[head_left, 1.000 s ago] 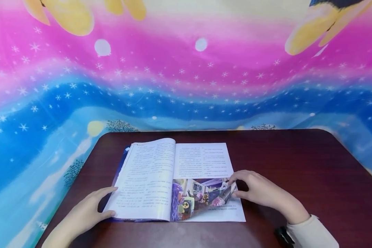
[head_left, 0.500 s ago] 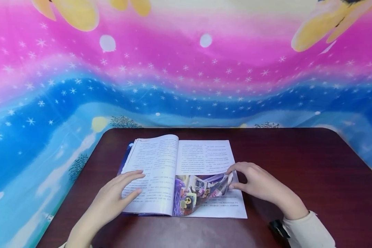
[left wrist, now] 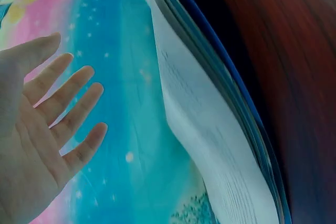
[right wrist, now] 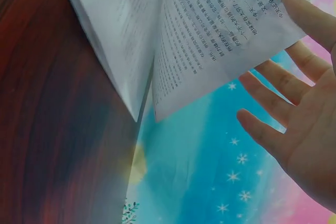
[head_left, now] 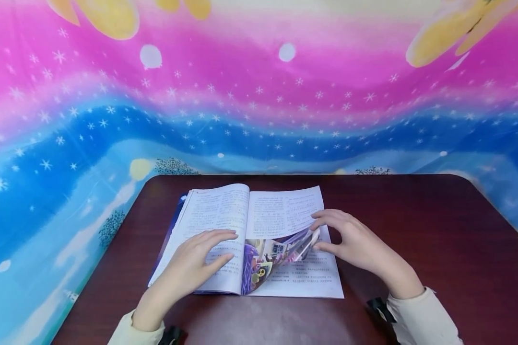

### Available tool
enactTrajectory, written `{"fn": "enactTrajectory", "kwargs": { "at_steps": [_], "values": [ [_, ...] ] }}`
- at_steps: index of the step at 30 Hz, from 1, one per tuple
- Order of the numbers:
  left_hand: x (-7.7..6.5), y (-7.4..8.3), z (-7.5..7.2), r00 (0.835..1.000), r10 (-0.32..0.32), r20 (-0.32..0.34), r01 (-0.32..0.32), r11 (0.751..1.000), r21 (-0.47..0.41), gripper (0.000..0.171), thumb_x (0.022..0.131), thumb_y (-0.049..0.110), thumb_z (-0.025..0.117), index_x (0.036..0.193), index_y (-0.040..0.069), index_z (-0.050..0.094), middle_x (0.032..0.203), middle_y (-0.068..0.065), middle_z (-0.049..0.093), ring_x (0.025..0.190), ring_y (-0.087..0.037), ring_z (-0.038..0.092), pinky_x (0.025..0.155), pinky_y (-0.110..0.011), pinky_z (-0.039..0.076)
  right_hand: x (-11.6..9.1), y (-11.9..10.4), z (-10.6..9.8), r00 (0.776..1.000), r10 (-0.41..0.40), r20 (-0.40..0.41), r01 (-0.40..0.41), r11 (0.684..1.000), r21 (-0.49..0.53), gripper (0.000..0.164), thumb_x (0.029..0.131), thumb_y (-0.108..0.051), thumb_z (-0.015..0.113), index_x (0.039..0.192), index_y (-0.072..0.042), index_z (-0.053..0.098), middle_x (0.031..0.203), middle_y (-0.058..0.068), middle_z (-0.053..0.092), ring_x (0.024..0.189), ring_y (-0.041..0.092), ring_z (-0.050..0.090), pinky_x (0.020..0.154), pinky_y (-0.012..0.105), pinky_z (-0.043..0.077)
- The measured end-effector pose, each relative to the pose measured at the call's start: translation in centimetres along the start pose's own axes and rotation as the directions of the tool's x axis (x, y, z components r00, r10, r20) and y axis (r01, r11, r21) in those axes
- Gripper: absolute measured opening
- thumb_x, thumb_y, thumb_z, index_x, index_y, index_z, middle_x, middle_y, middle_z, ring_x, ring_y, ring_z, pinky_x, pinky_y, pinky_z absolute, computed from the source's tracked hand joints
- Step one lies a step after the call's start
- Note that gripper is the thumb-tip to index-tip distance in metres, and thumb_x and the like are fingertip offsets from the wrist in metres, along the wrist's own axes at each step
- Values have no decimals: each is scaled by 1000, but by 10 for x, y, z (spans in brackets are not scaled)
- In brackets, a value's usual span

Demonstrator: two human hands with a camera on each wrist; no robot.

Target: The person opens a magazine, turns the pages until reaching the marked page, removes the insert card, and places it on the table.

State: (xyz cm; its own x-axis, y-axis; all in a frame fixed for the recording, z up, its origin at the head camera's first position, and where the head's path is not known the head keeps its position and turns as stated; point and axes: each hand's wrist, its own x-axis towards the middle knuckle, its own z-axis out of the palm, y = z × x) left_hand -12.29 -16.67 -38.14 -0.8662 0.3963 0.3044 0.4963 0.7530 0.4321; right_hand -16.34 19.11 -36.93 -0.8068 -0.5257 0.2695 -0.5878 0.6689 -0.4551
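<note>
An open magazine (head_left: pixel 213 211) lies on the table, its left stack thick and bowed near the spine. My right hand (head_left: pixel 356 242) pinches the outer edge of a right-hand page (head_left: pixel 285 208) between thumb and fingers. That page bends upward, distorting its colourful printed picture (head_left: pixel 263 261) and baring text on the sheet below. In the right wrist view, the lifted page (right wrist: pixel 210 40) stands apart from the pages under it. My left hand (head_left: pixel 194 261) is over the left page, fingers extended and holding nothing; the left wrist view shows its open palm (left wrist: pixel 37 150).
The dark reddish-brown table (head_left: pixel 414 215) extends to both sides of the magazine and in front of it. Behind it hangs a pink and blue cloth (head_left: pixel 259 115) with snowflakes. A dark strap (head_left: pixel 381 309) hangs at the right sleeve (head_left: pixel 425 316).
My left hand has left the magazine's left edge and moved right over the left page. My right hand has raised the right page's edge higher and shifted it slightly left.
</note>
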Motion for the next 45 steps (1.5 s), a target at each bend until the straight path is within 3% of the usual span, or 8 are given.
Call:
{"fn": "enactTrajectory", "kwargs": {
  "at_steps": [5,9,17,24,29,35,40,45],
  "values": [
    [10,12,4,998,41,44,-37,996,-78,39,91,30,74,129,24,66,131,9,62,124,-15,56,102,-44,46,6,-5,-3,1000,-16,-21,16,1000,-3,37,75,-20,88,108,-13,71,128,7,63,123,28,55,101,50,44],
    [16,23,9,990,109,93,-94,984,-153,42,94,34,70,134,23,62,137,9,58,128,-15,53,105,-44,44,12,-11,-6,999,-27,-31,27,1000,-4,38,76,-22,87,109,-13,70,130,6,62,128,28,50,105,51,41],
    [26,45,19,977,192,97,-166,958,-234,57,91,31,74,143,21,52,146,8,49,132,-15,48,104,-45,44,21,-25,-6,998,-42,-42,44,998,36,37,79,-25,85,110,-16,70,133,3,60,134,28,44,108,54,36],
    [29,53,27,975,220,39,-208,959,-192,63,89,31,76,145,21,49,147,8,49,131,-14,49,102,-42,46,20,-33,-4,992,-79,-101,82,996,27,37,78,-28,86,109,-20,68,136,1,59,139,30,39,109,60,32],
    [27,57,29,977,213,22,-206,962,-177,64,88,30,77,145,20,49,145,7,51,130,-14,51,101,-41,47,22,-34,1,978,-145,-151,148,989,12,38,76,-25,88,106,-20,67,135,-1,60,140,26,37,110,54,32],
    [26,65,34,968,251,9,-246,956,-162,68,91,28,74,150,22,42,143,2,53,128,-15,53,100,-38,48,22,-34,4,964,-186,-187,184,982,-29,42,73,-24,90,106,-18,66,135,-2,60,142,22,34,112,50,30],
    [26,65,38,961,271,-62,-277,953,-121,62,93,17,71,149,21,45,138,0,58,124,-16,57,98,-36,50,21,-34,5,954,-215,-208,211,977,-38,50,72,-21,90,116,-15,67,135,0,60,142,25,35,114,47,28],
    [24,59,40,958,264,-108,-275,956,-105,57,94,7,68,146,21,50,136,1,60,122,-16,58,99,-35,50,19,-34,5,949,-230,-216,231,973,-24,63,72,-19,90,128,-13,63,139,2,57,142,25,35,116,37,25]
  ]
}}
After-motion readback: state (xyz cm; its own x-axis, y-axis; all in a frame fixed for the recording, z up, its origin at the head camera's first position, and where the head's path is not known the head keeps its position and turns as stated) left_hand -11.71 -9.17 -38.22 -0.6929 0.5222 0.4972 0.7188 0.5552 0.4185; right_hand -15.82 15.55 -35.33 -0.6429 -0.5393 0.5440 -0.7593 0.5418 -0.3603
